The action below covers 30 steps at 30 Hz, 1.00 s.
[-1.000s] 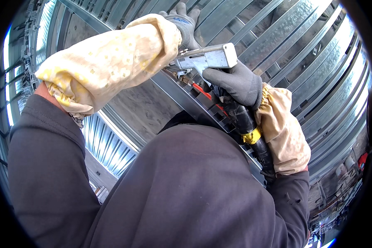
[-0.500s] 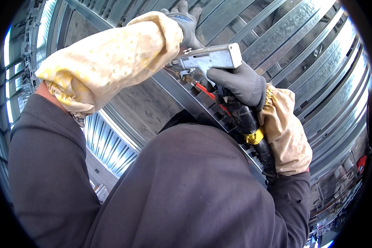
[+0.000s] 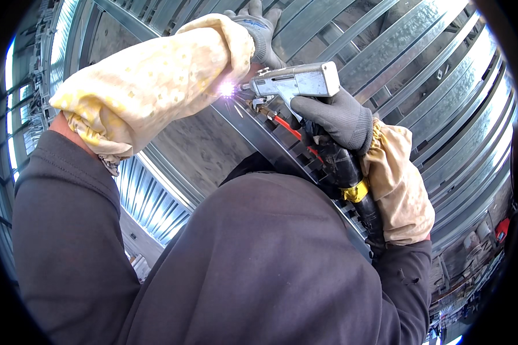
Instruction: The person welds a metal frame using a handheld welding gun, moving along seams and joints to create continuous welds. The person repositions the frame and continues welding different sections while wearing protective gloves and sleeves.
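"Looking at the right hand [image 3: 338,118], what is its grip doing?"

"It is clamped around the handle of a silver tool [image 3: 296,79], shaped like a pistol, its nose pointing left."

"And where is that tool?"

"Near the middle of the scene, with a bright pinkish spark [image 3: 227,89] just left of its nose. A black cable [image 3: 334,158] wrapped with yellow tape [image 3: 355,191] runs from the handle toward the near right. A red hose [image 3: 288,127] lies just left of the cable."

"What about the left hand [image 3: 258,35]?"

"Beyond the tool, on the far side, its gloved fingers spread apart by the metal bars [image 3: 411,43]. I cannot tell how firmly it touches them."
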Tool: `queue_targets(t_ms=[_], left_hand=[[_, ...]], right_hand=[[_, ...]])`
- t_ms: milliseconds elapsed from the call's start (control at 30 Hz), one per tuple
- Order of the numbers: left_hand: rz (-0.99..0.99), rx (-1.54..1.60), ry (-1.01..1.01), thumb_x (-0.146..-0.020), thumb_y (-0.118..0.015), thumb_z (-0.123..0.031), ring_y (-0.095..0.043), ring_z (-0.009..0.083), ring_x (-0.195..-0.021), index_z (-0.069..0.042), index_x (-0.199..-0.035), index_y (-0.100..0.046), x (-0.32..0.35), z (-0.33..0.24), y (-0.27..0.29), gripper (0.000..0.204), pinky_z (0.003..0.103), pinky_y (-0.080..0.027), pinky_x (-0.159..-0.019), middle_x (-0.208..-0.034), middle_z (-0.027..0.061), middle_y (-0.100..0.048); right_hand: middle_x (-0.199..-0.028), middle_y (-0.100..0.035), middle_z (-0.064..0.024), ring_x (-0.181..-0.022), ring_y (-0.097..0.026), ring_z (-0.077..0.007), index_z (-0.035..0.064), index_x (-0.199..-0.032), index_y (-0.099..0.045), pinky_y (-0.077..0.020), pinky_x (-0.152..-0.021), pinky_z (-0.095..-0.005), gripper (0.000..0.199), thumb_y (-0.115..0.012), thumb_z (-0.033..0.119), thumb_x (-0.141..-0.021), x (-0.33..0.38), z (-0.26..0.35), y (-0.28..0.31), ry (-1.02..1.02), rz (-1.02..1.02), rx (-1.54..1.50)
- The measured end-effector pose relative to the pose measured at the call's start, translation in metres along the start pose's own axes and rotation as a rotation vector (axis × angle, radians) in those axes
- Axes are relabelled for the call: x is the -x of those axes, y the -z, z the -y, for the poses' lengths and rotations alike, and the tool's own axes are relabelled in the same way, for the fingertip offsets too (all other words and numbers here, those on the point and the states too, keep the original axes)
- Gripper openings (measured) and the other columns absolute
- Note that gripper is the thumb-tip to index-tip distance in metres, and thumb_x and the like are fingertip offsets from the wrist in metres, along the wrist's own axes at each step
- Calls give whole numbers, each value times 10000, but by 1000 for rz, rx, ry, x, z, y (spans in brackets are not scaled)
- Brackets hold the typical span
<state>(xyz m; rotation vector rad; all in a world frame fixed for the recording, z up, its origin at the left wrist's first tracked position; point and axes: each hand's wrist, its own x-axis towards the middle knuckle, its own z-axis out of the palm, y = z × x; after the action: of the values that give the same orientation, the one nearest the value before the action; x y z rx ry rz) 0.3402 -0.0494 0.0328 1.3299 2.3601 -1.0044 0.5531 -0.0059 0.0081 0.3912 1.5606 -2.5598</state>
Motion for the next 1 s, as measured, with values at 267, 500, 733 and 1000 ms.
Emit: queue_targets(t_ms=[267,500,733,1000], left_hand=[[-26,-15,-47,-452,-802,-819,-430,347,-1357,-201,-1544,-268,-13,-4,-5,1363,478,-344,-1028,-1425,167,-367],[-25,-5,-40,-451,-821,-796,-444,345,-1347,-198,-1545,-269,-7,1,-5,1364,473,-351,-1026,-1416,166,-372],[-58,-1,-51,-464,-824,-781,-442,351,-1349,-190,-1545,-277,-8,1,-8,1348,489,-354,-1031,-1425,171,-374],[-26,6,-64,-485,-828,-753,-446,346,-1350,-173,-1542,-283,-5,-1,0,1323,463,-370,-1037,-1422,177,-389]], right_hand=[[-1060,-693,-79,-855,-647,-103,-11,-1285,-610,-552,-741,-264,482,-696,296,-924,3,-9,7,-15,-32,-35],[-1012,-689,-68,-751,-632,-74,-10,-1292,-608,-541,-640,-236,472,-686,286,-932,6,-4,5,-76,-4,-25],[-933,-663,-59,-669,-633,-89,-29,-1259,-586,-527,-552,-226,422,-669,239,-944,9,-5,4,-40,-19,-34],[-991,-678,-50,-779,-614,-76,-1,-1287,-613,-531,-666,-241,455,-673,276,-931,14,-3,9,-66,-9,2]])
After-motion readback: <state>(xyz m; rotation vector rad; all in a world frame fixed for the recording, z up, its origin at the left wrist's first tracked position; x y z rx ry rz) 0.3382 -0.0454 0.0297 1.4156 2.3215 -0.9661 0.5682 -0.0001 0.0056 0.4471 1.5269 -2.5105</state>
